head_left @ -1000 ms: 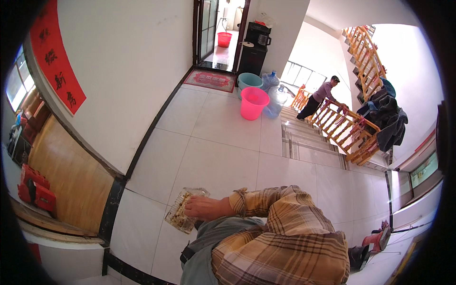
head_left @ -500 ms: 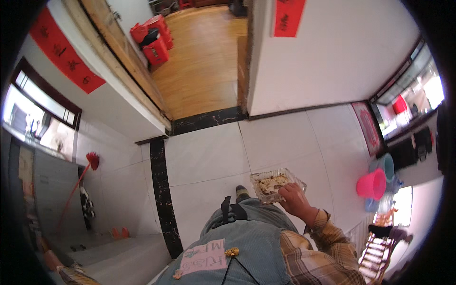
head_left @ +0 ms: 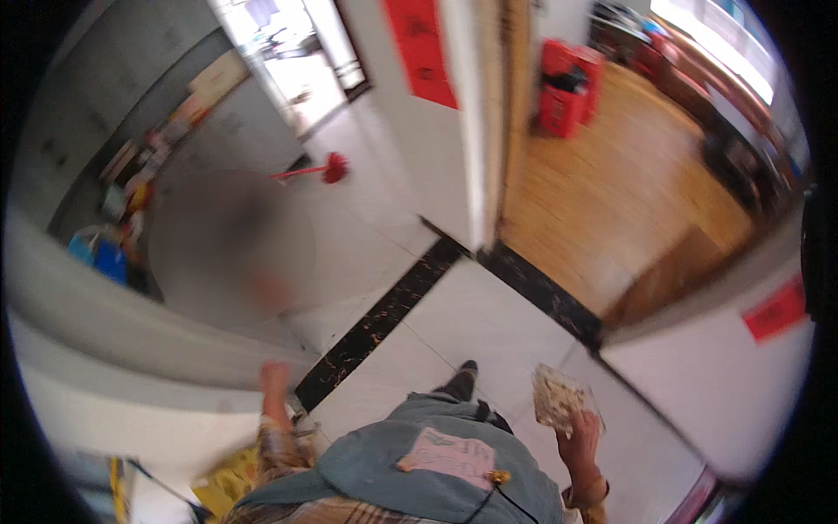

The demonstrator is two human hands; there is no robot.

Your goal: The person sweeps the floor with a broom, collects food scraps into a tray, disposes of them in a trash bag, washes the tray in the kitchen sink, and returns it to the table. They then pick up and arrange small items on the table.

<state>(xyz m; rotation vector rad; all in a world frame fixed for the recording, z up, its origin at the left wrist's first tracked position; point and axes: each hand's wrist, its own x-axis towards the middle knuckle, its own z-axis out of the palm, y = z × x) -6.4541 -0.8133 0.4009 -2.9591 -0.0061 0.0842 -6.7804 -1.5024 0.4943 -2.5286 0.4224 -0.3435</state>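
- While the view tilts steeply down, the white tiled floor [head_left: 489,323] fills the middle, crossed by a black marbled strip [head_left: 375,327] that runs from the doorway toward the lower left.
- Beyond a second black threshold lies a wooden floor [head_left: 611,183] in the upper right, with red crates [head_left: 567,83] standing near its far edge, just inside the door frame [head_left: 502,113].
- On the white wall beside that frame hangs a red paper banner [head_left: 423,48]; another red paper [head_left: 772,310] shows on the wall at the right edge.
- Toward the upper left, a red mop [head_left: 327,168] lies on the pale floor, close to a blurred patch that hides whatever stands there.
- At the lower edge is the person's own front, a blue-grey apron [head_left: 419,472] with a pink card [head_left: 454,454] on it, one dark shoe [head_left: 467,368] showing past it on the tiles.
- The right hand [head_left: 580,437] is raised at the lower right, its fingers closed around the lower end of a clear tray of pale food pieces [head_left: 559,397], which is held above the tiled floor near the threshold's right end.
- The left hand [head_left: 275,377] hangs at the lower left by the black strip; it is motion-blurred, so I cannot tell whether it is open or closed, and nothing shows in it.
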